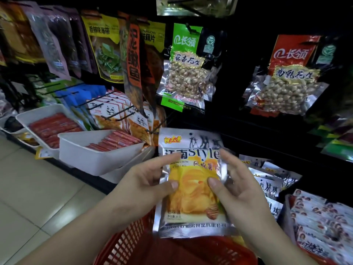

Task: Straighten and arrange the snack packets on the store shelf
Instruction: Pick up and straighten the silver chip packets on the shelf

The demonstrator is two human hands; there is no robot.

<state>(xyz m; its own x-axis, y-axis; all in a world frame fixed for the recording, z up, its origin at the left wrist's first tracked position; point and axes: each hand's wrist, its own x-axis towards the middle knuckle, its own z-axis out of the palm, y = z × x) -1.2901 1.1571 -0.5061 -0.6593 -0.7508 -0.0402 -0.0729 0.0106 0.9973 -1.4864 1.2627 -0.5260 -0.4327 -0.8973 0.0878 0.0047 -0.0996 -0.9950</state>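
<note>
I hold a silver snack packet (193, 196) with yellow chips printed on it, upright in front of me at centre. My left hand (147, 180) pinches its left edge, thumb on the front and fingers behind. On the other side my right hand (233, 186) grips the right edge the same way. Several matching silver packets (271, 180) lie stacked low on the shelf just right of my right hand.
A red mesh basket (172, 249) sits below the packet. White trays of red sausages (95, 148) stand at left. Peanut bags, green (187, 73) and red (286, 77), hang above. More packets (321, 226) fill the lower right. Tiled floor is at left.
</note>
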